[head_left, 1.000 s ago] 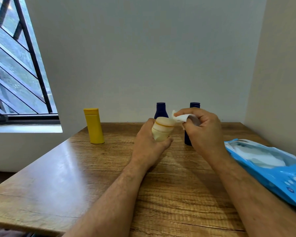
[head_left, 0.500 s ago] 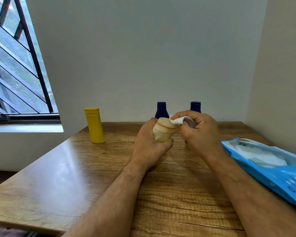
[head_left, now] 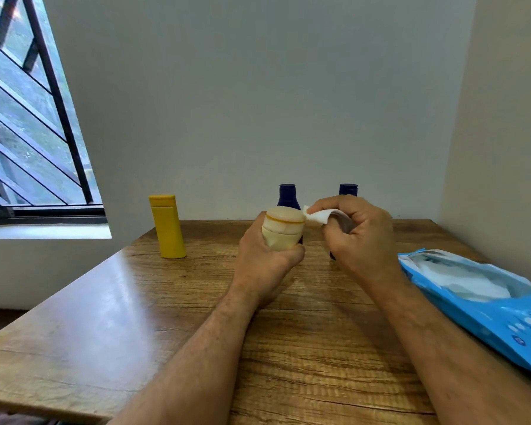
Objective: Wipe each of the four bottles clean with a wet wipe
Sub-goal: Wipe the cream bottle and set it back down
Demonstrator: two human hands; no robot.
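1. Gripped in the left hand (head_left: 265, 259): a small cream plastic bottle with an orange band under its round cap (head_left: 284, 230), fingers curled round the lower body, lifted off the table and tilted cap-forward. Probably held low so that cap and shoulder stay bare for wiping.
2. Pinched in the right hand (head_left: 357, 237): a white wet wipe (head_left: 319, 216), bunched between thumb and curled fingers, its free corner touching or just beside the cap's right edge; contact too fine to confirm. Folded small, likely for firm pressure on a narrow rim.
3. Both hands raised over the middle of the brown wood-grain table (head_left: 166, 317), close in front of the head camera, which suits a clear look at the surface being cleaned.
4. Standing upright toward the back wall: a yellow flat-sided plastic bottle (head_left: 167, 228) to the left, well apart; a dark blue bottle with a narrow cap (head_left: 288, 196) directly behind the cream one; a second dark blue bottle (head_left: 348, 189) mostly hidden behind the right hand. Seemingly lined up as a queue.
5. Lying at the right edge: an opened blue wet-wipe pack (head_left: 488, 308), white sheets showing, within easy reach of the wiping hand.
6. Judged stage: cream bottle in hand; unclear which others are done.
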